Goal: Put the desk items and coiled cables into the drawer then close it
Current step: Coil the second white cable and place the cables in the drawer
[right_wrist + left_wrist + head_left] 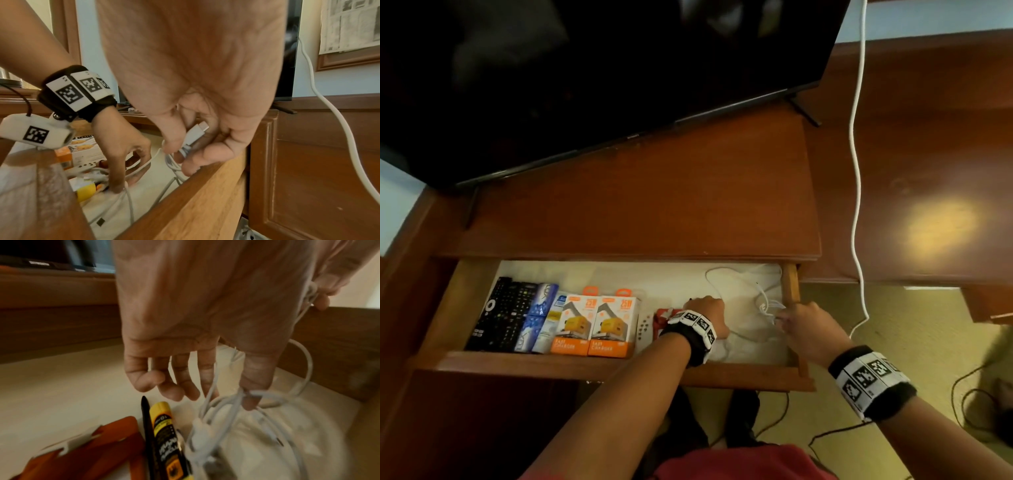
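The wooden drawer (599, 366) stands pulled out, lined in white. A loose white cable (736, 284) lies in its right part. My right hand (803, 322) is at the drawer's right wall and pinches a bunch of that cable with its USB-C plug (195, 133) between thumb and fingers (170, 146). My left hand (707, 313) reaches down into the drawer with relaxed fingers, its thumb (255, 382) and fingertips touching the cable coil (230, 412) on the drawer floor. A yellow glue stick (162, 421), a black pen (147, 421) and a red packet (98, 446) lie beside it.
Two black remotes (500, 315), blue boxes (539, 315) and two orange charger boxes (594, 322) fill the drawer's left part. A TV (585, 68) stands on the desk top (654, 205). A thick white cord (856, 171) hangs at the right. Black cables (859, 425) cross the floor.
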`<state>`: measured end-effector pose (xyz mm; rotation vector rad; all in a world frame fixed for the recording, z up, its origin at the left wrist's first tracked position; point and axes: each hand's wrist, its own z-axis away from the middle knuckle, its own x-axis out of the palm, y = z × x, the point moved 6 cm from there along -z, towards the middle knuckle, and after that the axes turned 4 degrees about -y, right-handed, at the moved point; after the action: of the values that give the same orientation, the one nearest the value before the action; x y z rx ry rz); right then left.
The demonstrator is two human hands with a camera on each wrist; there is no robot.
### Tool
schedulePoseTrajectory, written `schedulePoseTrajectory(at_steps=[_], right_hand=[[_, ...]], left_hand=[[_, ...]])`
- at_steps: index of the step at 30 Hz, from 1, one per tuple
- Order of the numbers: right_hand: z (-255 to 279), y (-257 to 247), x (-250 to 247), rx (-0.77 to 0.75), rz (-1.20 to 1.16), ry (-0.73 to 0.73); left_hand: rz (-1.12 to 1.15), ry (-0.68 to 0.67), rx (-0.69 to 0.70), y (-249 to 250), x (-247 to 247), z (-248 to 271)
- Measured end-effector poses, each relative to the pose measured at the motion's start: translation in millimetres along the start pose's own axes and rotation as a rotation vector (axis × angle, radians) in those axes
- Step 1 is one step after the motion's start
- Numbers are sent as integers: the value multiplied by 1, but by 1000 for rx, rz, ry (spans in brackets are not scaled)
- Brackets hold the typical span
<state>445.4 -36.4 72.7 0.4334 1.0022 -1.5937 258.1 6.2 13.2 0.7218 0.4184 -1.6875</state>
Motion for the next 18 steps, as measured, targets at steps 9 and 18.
schedulePoseTrajectory(at_steps=[9, 18], right_hand=[[0, -17, -10, 5, -7, 69], [-37, -77, 19, -47, 237, -143]], left_hand=[[459, 48, 52, -56, -38, 39], [912, 411, -89, -194, -59, 121]])
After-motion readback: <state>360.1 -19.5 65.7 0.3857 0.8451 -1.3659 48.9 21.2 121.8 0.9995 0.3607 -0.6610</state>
